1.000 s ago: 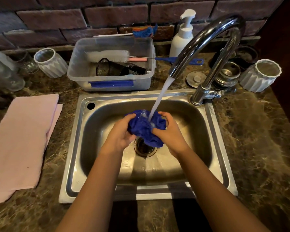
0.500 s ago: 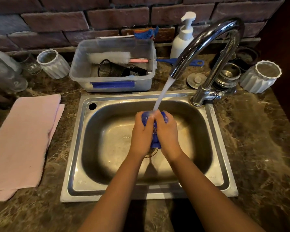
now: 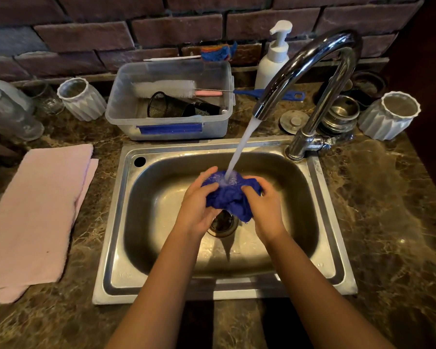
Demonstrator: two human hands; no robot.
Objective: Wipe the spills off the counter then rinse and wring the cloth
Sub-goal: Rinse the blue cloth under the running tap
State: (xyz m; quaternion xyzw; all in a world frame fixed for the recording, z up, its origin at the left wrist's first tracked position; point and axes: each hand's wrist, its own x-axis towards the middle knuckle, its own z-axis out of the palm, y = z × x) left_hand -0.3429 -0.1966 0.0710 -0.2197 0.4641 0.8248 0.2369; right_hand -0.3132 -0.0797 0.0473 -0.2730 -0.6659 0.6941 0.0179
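Fingers (image 3: pixel 208 183) of both hands are curled around the bunched blue cloth (image 3: pixel 230 197), which is held over the sink (image 3: pixel 322 248) drain. The left hand (image 3: pixel 198 209) and right hand (image 3: pixel 266 206), pressed together half a second ago, have been drawn apart, exposing more cloth. Water (image 3: pixel 242 147) from the faucet (image 3: pixel 310 71) is received on its top.

Brown marbled table (image 3: pixel 388 222), steel sink (image 3: pixel 324 187) set in the middle. Left: folded pink towel (image 3: pixel 35 217). Far left: glass jar (image 3: pixel 10 114) on its side, white ribbed cup (image 3: pixel 82 99). Far centre: clear tub (image 3: pixel 171 99), soap pump (image 3: pixel 273 56). Far right: sink plug (image 3: pixel 293 120), steel strainer (image 3: pixel 342 114), second ribbed cup (image 3: pixel 390 115).
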